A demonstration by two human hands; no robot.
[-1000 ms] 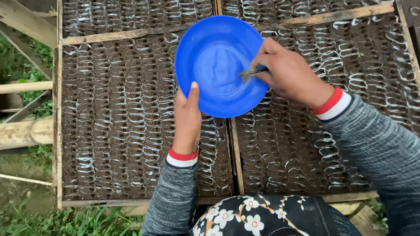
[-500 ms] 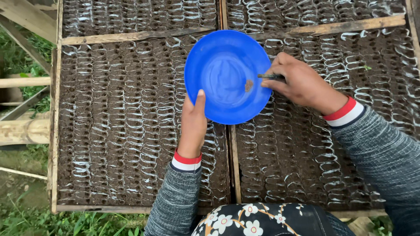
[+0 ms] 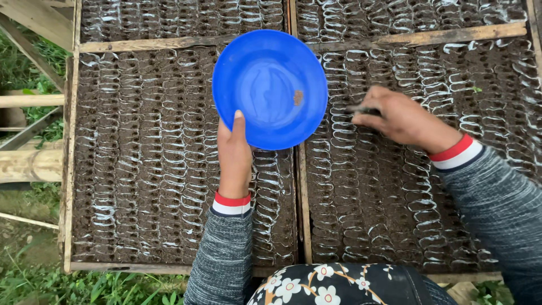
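- Right hand (image 3: 402, 120) has left the bowl (image 3: 270, 89) and now sits over the right seed tray (image 3: 395, 214), fingers pinched on a small dark tool (image 3: 361, 109).
- Left hand (image 3: 234, 153) grips the bowl's near rim, thumb inside.
- Brown speck (image 3: 298, 97) lies in the bowl.

We see no labels, signs or screens anywhere around our hands. The nearest to packaging are the small soil-filled plastic sleeves (image 3: 169, 169), dark with clear glinting rims, packed in rows beneath and on all sides of both grips.
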